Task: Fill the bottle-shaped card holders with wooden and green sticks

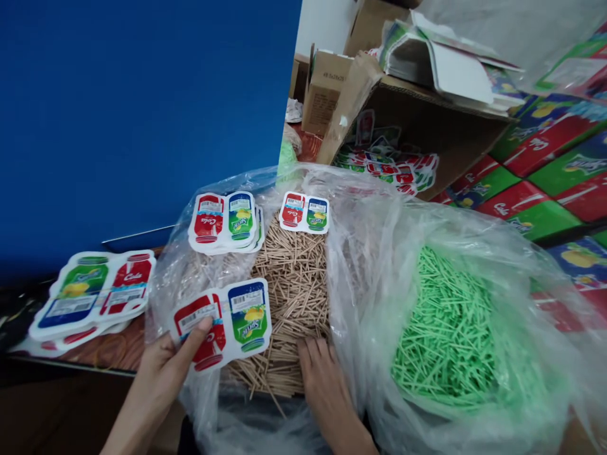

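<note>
My left hand (164,370) pinches a double plastic pack (226,325) printed with a red cola can and a blue-green soda can, thumb on its red half. My right hand (318,373) lies palm down with its fingers pushed into a heap of tan wooden sticks (294,284) inside an open clear plastic bag (360,227). Two more packs rest on the sticks: a small stack (226,221) at the upper left and a single pack (304,212) at the top.
Another stack of packs (95,291) lies on the table at left. A bag of green sticks (446,328) sits to the right. Behind are a cardboard box (427,120) holding packs, printed cartons (540,170) and a blue wall (142,107).
</note>
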Motion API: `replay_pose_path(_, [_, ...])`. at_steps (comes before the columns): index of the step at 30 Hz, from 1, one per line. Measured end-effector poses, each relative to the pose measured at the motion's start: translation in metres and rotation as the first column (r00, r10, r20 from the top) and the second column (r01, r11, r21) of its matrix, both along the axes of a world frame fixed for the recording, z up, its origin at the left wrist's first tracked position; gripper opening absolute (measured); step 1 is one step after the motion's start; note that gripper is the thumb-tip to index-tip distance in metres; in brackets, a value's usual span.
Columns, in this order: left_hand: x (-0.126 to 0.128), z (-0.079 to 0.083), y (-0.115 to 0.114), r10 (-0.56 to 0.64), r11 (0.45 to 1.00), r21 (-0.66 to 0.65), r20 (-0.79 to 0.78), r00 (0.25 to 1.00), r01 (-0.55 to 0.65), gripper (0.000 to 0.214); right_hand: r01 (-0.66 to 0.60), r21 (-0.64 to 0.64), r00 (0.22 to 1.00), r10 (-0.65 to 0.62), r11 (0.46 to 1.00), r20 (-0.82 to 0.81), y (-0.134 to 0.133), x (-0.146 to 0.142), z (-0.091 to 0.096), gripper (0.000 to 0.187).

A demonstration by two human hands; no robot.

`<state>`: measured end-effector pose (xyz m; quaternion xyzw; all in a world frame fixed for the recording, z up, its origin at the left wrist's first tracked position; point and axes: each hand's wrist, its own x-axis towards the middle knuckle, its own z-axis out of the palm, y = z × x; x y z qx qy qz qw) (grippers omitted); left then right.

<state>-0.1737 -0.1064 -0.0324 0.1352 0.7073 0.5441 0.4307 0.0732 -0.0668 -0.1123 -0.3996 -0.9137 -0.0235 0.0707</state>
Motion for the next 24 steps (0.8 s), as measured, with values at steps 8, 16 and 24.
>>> replay_pose_path(8, [-0.014, -0.012, -0.008, 0.039, 0.999, 0.023, 0.031, 0.999, -0.039, 0.030, 0.010, 0.095, 1.000, -0.008, 0.995, -0.016, 0.001, -0.006, -0.007, 0.046])
replay_pose_path(16, [-0.013, -0.002, -0.010, 0.114, 0.989, 0.058, 0.259, 0.959, -0.133, 0.035, 0.063, -0.138, 0.952, -0.101, 0.988, -0.287, 0.014, -0.004, 0.012, 0.029])
replay_pose_path(24, [0.014, 0.010, -0.006, -0.126, 0.992, 0.046, 0.265, 0.956, 0.118, 0.031, -0.011, -0.536, 0.805, -0.311, 0.844, -0.506, 0.023, -0.004, 0.034, 0.022])
